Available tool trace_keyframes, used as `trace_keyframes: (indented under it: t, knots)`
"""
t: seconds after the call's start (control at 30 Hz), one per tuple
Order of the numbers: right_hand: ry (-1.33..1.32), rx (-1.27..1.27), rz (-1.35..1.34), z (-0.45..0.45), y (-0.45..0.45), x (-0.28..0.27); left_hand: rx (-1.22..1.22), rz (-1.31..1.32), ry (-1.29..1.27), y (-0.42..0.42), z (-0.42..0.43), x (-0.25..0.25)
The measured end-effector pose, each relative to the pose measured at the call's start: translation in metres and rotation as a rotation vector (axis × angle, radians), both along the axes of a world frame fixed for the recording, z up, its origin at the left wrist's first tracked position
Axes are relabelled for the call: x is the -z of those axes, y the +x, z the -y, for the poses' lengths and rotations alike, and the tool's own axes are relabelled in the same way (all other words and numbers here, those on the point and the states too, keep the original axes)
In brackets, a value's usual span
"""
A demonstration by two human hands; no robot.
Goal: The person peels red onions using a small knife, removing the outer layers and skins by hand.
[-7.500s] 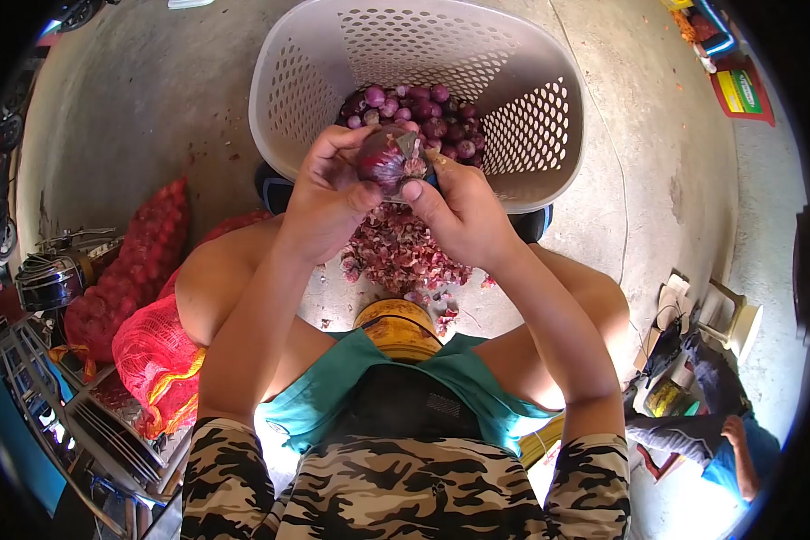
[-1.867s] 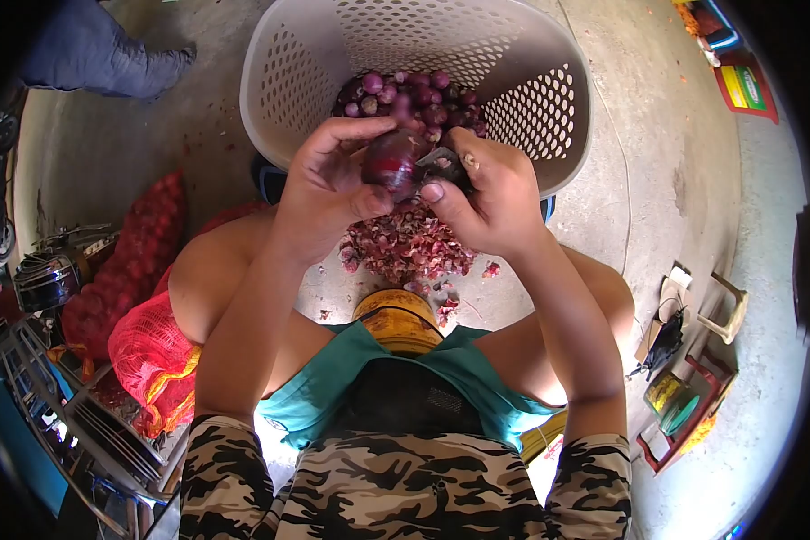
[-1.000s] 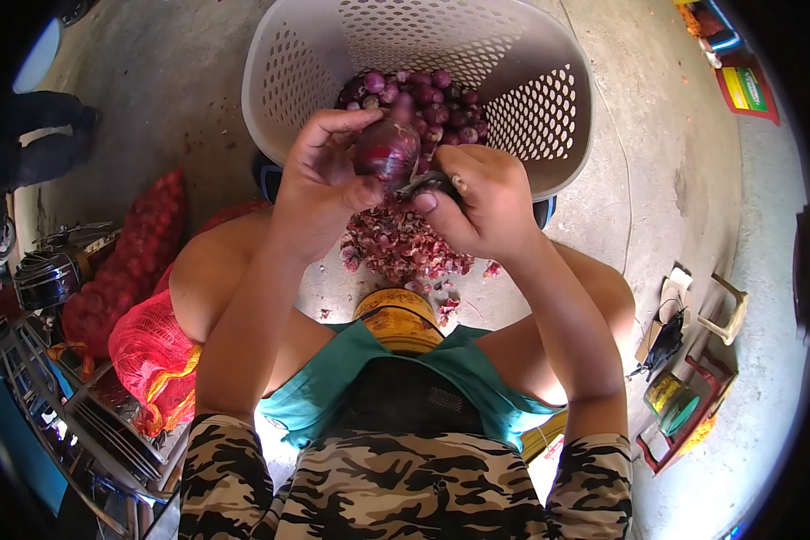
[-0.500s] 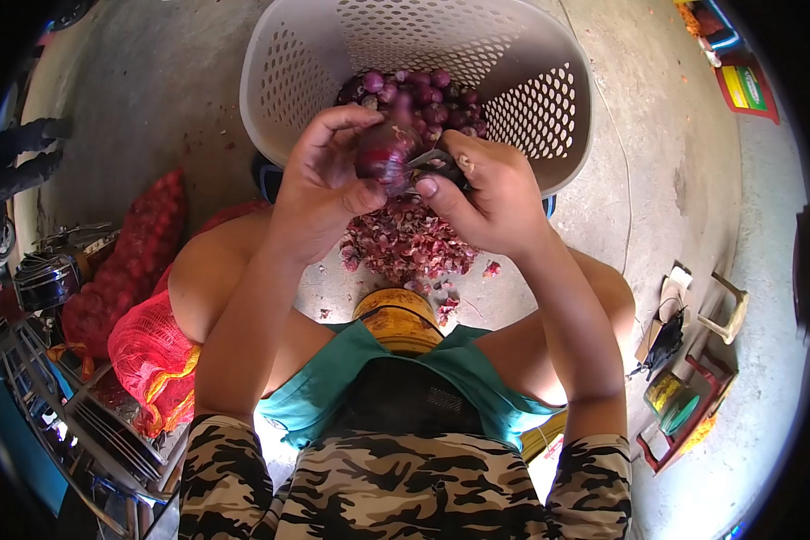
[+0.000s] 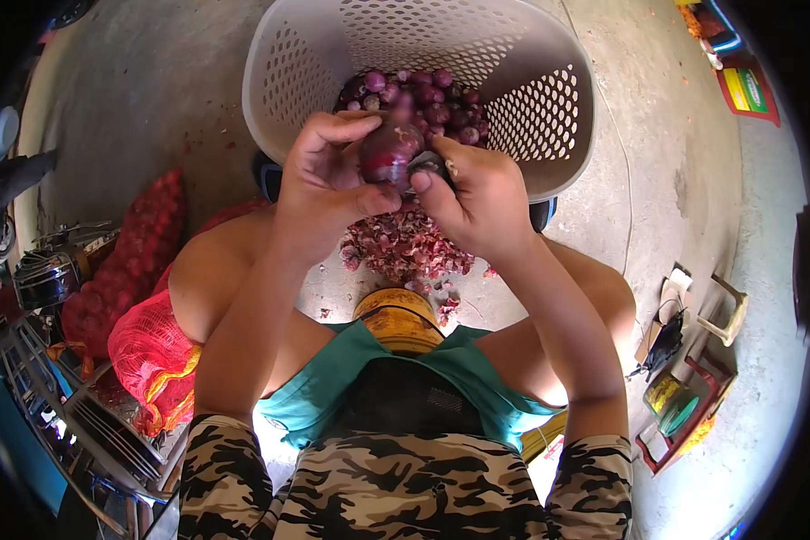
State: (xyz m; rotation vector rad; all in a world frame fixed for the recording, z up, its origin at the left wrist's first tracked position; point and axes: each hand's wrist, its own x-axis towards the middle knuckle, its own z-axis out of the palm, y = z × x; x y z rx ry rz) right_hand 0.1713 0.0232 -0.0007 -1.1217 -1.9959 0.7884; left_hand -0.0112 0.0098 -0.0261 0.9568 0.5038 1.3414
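A large dark red onion (image 5: pixel 389 155) is held over the near rim of a grey perforated basket (image 5: pixel 270 108). The fingers and thumb of my left hand (image 5: pixel 322 184) wrap round its left side. My right hand (image 5: pixel 479 193) is closed on a small dark tool (image 5: pixel 432 166), probably a blade, whose end touches or nearly touches the onion's right side; its exact shape is partly hidden. Inside the basket lie several smaller purple onions (image 5: pixel 436 112). Below my hands, a heap of red onion skins (image 5: pixel 405 245) covers part of the floor.
A yellow bucket (image 5: pixel 398 321) stands between my legs. Red mesh sacks (image 5: pixel 135 265) lie at the left, beside a metal rack (image 5: pixel 108 432). At the right are a cream stool (image 5: pixel 727 310) and a red-framed item (image 5: pixel 715 405). Part of a person's leg (image 5: pixel 22 175) shows at far left.
Since the first frame, a dark tool shows in my right hand against the onion. The person at the left has moved toward the edge; the person at the lower right is gone.
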Motion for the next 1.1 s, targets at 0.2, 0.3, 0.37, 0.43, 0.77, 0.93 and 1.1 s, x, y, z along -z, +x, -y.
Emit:
trace_keyframes:
  t: [0.2, 0.3, 0.37, 0.43, 0.77, 0.93, 1.1]
  knots:
    - [0.082, 0.032, 0.012, -0.001, -0.002, 0.0, -0.025, 0.006, -0.033, 0.003, 0.002, -0.004]
    - [0.153, 0.022, 0.006, -0.001, 0.0, 0.0, -0.024, 0.018, -0.084, 0.004, 0.005, -0.006]
    - [0.202, 0.018, 0.012, -0.001, 0.001, -0.001, -0.018, 0.021, -0.097, 0.004, 0.005, -0.006]
    - [0.254, 0.029, 0.03, -0.002, 0.002, -0.003, -0.011, 0.029, -0.142, 0.005, 0.007, -0.008]
    - [0.501, 0.008, 0.099, -0.005, 0.005, -0.003, -0.004, -0.078, -0.131, 0.005, 0.008, -0.01]
    - [0.302, -0.004, 0.018, -0.003, 0.008, -0.004, -0.008, -0.081, -0.141, 0.005, 0.008, -0.011]
    - [0.244, 0.006, -0.018, -0.007, 0.011, -0.005, -0.029, -0.116, -0.127, 0.005, 0.007, -0.014]
